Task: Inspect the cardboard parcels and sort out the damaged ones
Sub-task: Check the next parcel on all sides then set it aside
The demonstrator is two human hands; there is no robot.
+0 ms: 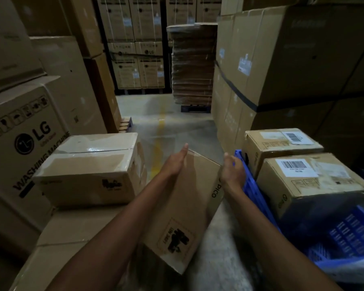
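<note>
Two hands press one parcel point(183, 208) between them, tilted above the floor with its printed corner nearest the person. The left hand point(173, 163) lays straight fingers point(183, 151) flat along the upper left edge. The right hand point(232, 174) rests loosely curved against the opposite side face, curling round nothing. The parcel looks stiff, fairly light and smooth, so it could slip; palms on opposite faces or under the low corners should suit. Its underside and far face are hidden, so damage there cannot be judged. Left of the left fingers sits a taped box point(86, 164). Right of the right fingers are two labelled boxes point(311, 179) by a dim blue crate point(345, 234). Print on the stacks beyond is blurred.
</note>
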